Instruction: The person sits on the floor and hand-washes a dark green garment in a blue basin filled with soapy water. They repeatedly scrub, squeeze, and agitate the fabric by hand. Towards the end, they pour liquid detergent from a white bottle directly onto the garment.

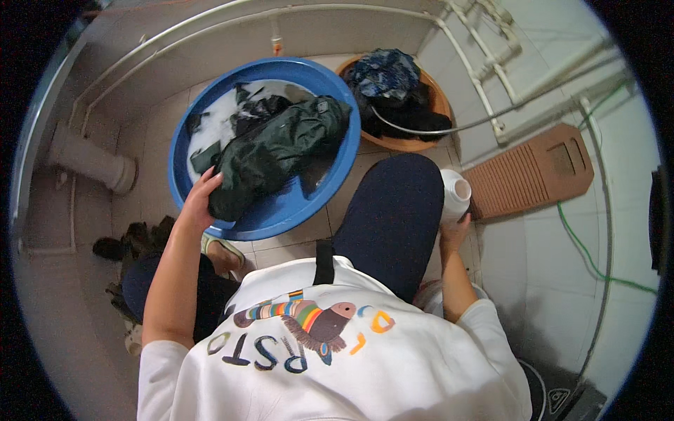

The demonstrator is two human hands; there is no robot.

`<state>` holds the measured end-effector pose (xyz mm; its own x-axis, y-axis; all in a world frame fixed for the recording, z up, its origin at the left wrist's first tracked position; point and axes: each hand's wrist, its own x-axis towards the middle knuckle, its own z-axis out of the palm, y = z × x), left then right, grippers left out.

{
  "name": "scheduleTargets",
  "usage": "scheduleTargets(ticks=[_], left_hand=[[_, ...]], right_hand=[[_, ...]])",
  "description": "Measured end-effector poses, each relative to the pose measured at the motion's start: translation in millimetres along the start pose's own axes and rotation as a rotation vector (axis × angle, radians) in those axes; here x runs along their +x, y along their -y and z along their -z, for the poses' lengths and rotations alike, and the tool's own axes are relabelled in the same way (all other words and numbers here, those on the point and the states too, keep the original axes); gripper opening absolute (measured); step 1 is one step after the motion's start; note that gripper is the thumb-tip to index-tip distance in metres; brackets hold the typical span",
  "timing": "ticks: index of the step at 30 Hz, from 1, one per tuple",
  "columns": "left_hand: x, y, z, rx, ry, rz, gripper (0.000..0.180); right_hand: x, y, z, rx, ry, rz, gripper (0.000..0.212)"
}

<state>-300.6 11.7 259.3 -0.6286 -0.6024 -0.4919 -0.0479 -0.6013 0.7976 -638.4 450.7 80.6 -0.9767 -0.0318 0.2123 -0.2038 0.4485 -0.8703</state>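
A wide blue basin (264, 222) holds suds and a bunched dark green garment (281, 151) that looks like a jacket, with darker wet cloth beside it. At the basin's near left side, my left hand (203, 202) grips the garment's near end, its fingertips showing against the fabric. Beyond my right knee, my right hand (455, 233) is around the lower part of a white plastic bottle (455, 193). The bottle's round mouth points up and no cap shows on it. Some of the right fingers are hidden.
An orange basin (439, 105) with dark clothes stands at the back right. A brown washboard (533, 172) leans by the right wall, near a green cord (586, 252). A grey hose (484, 119) hangs across the orange basin. Shoes (137, 242) lie at left, near a white drainpipe (105, 167).
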Motion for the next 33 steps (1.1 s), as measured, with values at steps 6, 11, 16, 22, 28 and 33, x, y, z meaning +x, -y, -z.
scheduleTargets(ticks=[6, 11, 16, 22, 28, 33], left_hand=[[9.7, -14.5, -5.9, 0.158, -0.061, 0.051, 0.056], [31.7, -12.3, 3.1, -0.144, 0.113, -0.056, 0.038], [52.9, -2.1, 10.7, -0.625, 0.281, 0.018, 0.047], [61.6, -4.6, 15.4, -0.771, 0.253, -0.003, 0.061], [75.8, -10.2, -11.0, -0.829, 0.138, 0.035, 0.069], [99.0, 42.6, -95.4, -1.72, 0.515, -1.414, 0.035]], right_hand=[[76.0, 180.2, -18.0, 0.036, 0.294, 0.375, 0.029], [50.0, 326.9, -145.9, 0.129, 0.831, 0.653, 0.021], [18.2, 304.9, -288.2, -0.408, 0.912, 1.221, 0.051], [6.9, 326.8, -315.0, -0.843, 1.207, 0.83, 0.065], [-50.9, 385.1, -290.1, 0.456, 1.225, 0.646, 0.033], [-140.0, 379.6, -270.2, 0.335, 1.017, 1.159, 0.025]])
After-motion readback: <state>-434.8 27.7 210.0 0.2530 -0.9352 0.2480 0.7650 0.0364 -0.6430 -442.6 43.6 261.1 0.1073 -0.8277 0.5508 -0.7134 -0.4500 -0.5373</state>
